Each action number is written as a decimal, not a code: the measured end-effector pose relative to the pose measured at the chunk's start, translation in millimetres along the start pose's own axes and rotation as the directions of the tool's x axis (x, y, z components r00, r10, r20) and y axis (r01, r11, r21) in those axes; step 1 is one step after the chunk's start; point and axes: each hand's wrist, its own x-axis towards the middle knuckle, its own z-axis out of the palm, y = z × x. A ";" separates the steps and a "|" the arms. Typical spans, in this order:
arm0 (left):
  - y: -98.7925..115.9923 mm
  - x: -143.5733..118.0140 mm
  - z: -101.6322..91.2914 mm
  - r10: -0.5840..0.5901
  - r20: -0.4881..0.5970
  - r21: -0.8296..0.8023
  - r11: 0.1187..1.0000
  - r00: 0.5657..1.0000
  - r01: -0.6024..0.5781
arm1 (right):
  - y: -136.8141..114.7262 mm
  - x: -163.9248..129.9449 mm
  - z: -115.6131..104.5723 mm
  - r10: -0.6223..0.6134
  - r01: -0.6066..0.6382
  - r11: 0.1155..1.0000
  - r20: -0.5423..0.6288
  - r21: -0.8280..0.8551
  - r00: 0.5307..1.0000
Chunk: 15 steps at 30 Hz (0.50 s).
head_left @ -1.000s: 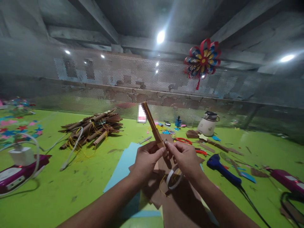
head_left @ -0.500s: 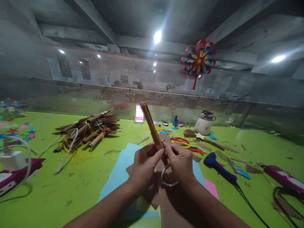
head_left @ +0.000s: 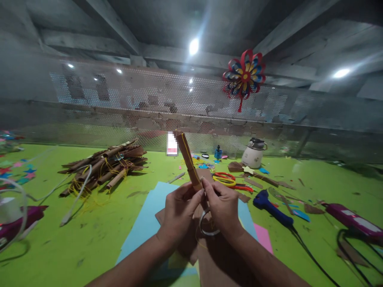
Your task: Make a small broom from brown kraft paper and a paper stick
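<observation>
Between my hands a rolled brown paper tube stands tilted, its top leaning away to the left. A yellow string runs along the tube. My left hand is closed round its lower part, thumb at the front. With thumb and forefinger, my right hand pinches the tube's right side at the same height; anything small between those fingertips is hidden. Just below the right fingers is a white ring, like a tape roll; I cannot tell what holds it. Brown paper sheets and light blue sheets lie underneath.
Brown paper rolls with yellow strings are piled left. Scissors, a blue glue gun and a white jug stand or lie right. Purple power strips lie on both sides. A paper flower hangs at the perforated screen.
The view has turned slightly right, so the scene sits a little further left. Both hands keep their hold on the paper tube, with only slight finger movement.
</observation>
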 end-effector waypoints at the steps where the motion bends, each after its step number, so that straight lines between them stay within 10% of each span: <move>1: -1.0 -0.1 -0.9 0.010 0.010 0.005 1.000 1.000 -0.011 | 0.3 0.2 0.1 0.002 -0.002 1.000 0.005 0.002 1.000; 15: 6.5 -1.2 0.4 -0.008 -0.021 0.128 0.992 1.000 0.011 | -2.1 1.0 -2.9 0.083 -0.086 0.996 0.065 0.038 0.994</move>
